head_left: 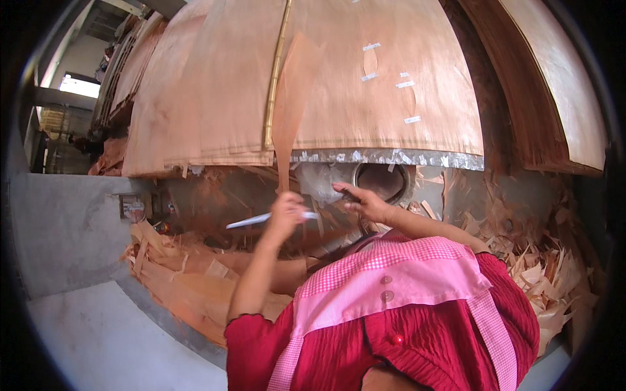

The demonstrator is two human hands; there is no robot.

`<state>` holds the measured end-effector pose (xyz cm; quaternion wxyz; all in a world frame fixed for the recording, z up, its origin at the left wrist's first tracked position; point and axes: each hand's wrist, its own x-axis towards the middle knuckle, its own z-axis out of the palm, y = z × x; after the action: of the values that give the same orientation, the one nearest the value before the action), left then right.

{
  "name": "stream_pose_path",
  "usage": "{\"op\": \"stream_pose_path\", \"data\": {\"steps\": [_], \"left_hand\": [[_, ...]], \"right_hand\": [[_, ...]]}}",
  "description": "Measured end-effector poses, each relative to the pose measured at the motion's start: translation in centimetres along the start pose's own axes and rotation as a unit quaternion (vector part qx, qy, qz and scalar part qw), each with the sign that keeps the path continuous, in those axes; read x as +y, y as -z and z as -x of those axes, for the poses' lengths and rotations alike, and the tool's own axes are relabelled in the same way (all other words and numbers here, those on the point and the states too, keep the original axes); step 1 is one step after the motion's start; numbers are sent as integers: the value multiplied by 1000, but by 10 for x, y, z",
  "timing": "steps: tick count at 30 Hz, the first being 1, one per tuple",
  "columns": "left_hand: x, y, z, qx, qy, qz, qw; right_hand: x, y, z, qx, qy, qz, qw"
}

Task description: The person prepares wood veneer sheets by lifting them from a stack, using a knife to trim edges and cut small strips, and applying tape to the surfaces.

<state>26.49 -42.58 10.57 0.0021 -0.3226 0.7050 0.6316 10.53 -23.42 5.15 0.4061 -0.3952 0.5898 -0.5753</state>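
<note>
My left hand (pixel 288 210) is closed around the narrow lower end of a long strip of thin wood veneer (pixel 290 107). The strip stands up from the fist and widens over the veneer sheets behind it. A slim whitish-blue piece (pixel 246 222) sticks out on both sides of the same hand; motion blur hides its kind. To the right, my right hand (pixel 369 204) is held in front of a round metal bowl (pixel 403 181), fingers bent. Something dark shows between its thumb and fingers, too small to name. A crumpled clear plastic bag (pixel 315 181) lies by its fingertips.
A broad stack of veneer sheets (pixel 339 111) with white tape pieces fills the far side, its front edge metal-faced (pixel 450 160). A yellow segmented rod (pixel 278 72) lies across it. Veneer scraps (pixel 541 274) are heaped at both sides. A grey ledge (pixel 72 228) stands left.
</note>
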Motion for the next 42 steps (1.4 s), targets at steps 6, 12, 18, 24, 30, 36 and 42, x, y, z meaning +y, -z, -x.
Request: {"op": "stream_pose_path", "data": {"steps": [6,12,18,24,30,36,42], "left_hand": [[44,-47,-139,94,-211,-183,955],[22,-33,-240,294,-135,-550,770],[26,-76,-244,355,-171,-568,723],[68,-210,-260,413,-121,-532,729],[67,-239,-288,429,76,-470,768],[63,-206,-287,533,45,-60,843],[292,-257,-366,666,93,-394,627]], "right_hand": [[-38,46,2,9,-174,-80,981],[-54,146,83,53,-296,-68,951],[-37,307,218,290,-330,-132,888],[-8,493,287,348,-309,-75,882],[-10,620,237,311,-282,-12,907],[12,729,141,209,-286,-80,932],[-22,889,60,212,-278,-54,935]]}}
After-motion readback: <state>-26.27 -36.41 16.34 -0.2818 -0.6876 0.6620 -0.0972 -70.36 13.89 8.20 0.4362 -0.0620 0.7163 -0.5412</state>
